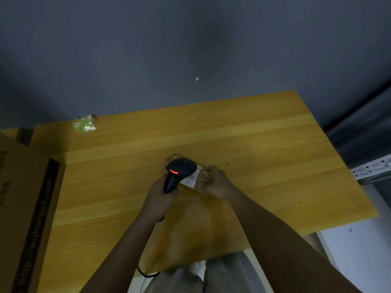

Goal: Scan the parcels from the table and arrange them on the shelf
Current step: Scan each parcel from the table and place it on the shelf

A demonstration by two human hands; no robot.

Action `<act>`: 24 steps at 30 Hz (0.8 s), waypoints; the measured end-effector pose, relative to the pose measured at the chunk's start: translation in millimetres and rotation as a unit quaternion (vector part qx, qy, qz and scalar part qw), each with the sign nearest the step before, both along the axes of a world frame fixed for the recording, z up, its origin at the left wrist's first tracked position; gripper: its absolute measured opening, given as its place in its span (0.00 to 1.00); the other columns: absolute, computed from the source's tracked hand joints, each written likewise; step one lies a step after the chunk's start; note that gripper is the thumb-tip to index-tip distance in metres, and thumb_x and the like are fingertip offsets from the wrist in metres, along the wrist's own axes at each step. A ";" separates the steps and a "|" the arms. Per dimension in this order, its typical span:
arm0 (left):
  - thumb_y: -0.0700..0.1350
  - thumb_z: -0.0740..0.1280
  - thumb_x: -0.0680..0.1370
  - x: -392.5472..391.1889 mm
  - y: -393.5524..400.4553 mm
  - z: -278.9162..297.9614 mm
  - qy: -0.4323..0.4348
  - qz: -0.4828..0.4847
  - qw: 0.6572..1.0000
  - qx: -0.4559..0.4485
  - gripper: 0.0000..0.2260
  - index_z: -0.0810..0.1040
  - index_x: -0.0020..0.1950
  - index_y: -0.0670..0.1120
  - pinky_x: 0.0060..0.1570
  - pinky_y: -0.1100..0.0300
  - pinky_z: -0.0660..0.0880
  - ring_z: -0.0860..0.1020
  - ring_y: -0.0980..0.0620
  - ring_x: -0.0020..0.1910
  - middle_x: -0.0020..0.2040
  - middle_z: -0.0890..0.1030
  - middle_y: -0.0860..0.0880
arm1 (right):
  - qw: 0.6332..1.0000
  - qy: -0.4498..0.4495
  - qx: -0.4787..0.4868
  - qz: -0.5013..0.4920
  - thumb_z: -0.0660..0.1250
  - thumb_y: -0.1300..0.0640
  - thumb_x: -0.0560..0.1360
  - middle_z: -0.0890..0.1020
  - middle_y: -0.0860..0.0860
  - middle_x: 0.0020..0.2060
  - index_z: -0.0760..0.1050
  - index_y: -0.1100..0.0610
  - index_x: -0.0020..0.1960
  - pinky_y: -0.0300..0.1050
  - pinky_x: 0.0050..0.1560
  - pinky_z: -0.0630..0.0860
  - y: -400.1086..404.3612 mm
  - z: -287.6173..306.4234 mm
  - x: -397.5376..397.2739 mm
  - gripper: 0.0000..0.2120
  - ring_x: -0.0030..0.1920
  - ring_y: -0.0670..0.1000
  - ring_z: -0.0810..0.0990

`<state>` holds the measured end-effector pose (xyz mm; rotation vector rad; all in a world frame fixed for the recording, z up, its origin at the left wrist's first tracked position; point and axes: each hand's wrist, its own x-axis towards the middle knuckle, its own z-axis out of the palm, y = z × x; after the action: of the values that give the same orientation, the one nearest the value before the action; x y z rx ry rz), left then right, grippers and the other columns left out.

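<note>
Scanning is under way: a barcode scanner, gripped in the left hand, is aimed at a clear parcel pinched by the right hand. One greenish packet is left on the table; nothing is seen shelved.

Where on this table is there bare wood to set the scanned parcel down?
Bare wood spans the table right of the right hand, and the far strip between the green packet and right edge. Crowded: the cardboard box at left, and mid-table where scanner meets parcel.

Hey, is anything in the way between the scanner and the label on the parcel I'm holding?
Nothing visible is. The left hand holds the scanner just over the clear parcel, which the right hand grips; its white label shows beside the scanner's head.
</note>
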<state>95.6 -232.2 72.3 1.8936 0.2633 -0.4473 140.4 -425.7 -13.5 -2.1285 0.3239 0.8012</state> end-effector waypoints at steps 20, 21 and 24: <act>0.36 0.67 0.75 -61.7 -341.8 59.6 -0.157 -0.331 0.930 0.004 0.05 0.76 0.51 0.39 0.30 0.69 0.65 0.71 0.51 0.34 0.42 0.76 0.37 | 0.789 -0.248 0.077 -0.557 0.77 0.51 0.69 0.79 0.49 0.50 0.73 0.56 0.56 0.37 0.38 0.74 -336.5 98.2 -239.3 0.21 0.43 0.46 0.79; 0.36 0.68 0.75 -74.8 -370.5 63.6 -0.165 -0.346 0.924 -0.001 0.05 0.76 0.50 0.39 0.32 0.66 0.66 0.72 0.51 0.34 0.42 0.76 0.38 | 0.779 -0.261 0.064 -0.567 0.77 0.51 0.69 0.79 0.49 0.49 0.73 0.56 0.55 0.35 0.37 0.73 -359.7 105.2 -259.4 0.20 0.42 0.45 0.79; 0.39 0.69 0.72 -114.4 -448.7 75.8 -0.193 -0.390 0.900 -0.027 0.04 0.75 0.45 0.44 0.35 0.58 0.68 0.74 0.49 0.36 0.39 0.76 0.43 | 0.739 -0.306 0.026 -0.600 0.77 0.54 0.70 0.78 0.46 0.44 0.73 0.54 0.50 0.30 0.33 0.71 -421.2 129.3 -317.3 0.15 0.39 0.43 0.77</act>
<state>-18.8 -681.0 148.1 1.9274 -0.7967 -0.5778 -176.8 -846.9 115.8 -1.4965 1.1067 -0.6286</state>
